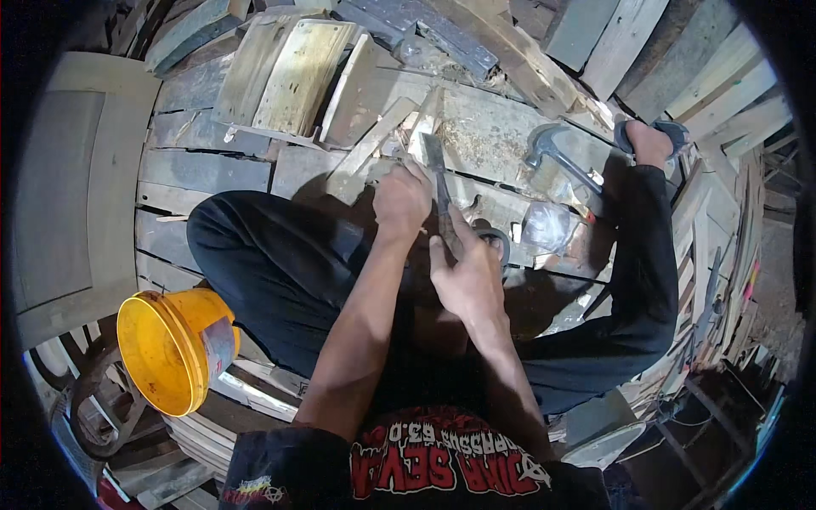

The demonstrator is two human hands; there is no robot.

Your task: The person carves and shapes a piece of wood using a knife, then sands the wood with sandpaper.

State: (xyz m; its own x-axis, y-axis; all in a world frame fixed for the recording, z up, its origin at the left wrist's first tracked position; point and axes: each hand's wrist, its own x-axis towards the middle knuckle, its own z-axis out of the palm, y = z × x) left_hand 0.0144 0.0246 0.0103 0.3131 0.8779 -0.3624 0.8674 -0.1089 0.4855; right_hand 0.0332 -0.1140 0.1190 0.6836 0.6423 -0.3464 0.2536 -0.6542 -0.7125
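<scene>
My right hand (472, 276) is closed around a long, narrow metal chisel (434, 155), its flat end pointing away from me. Just left of the blade, my left hand (402, 201) is curled with its knuckles up; whatever lies in its fingers is hidden. The end of a short pale wood piece (425, 119) reaches toward those fingers, and a longer wood strip (371, 146) lies slantwise beside them on the boards. A dark rounded thing (503, 242), partly covered, shows beside my right hand. Farther right, a claw hammer (557, 153) lies on the planks.
A clear plastic bag or cup (546, 228) sits right of my hands. A curved slatted wooden piece (302, 76) stands at the far left. By my left knee is a yellow bucket (161, 353). Planks (603, 42) lean at the back right; my sandalled foot (651, 143) rests there.
</scene>
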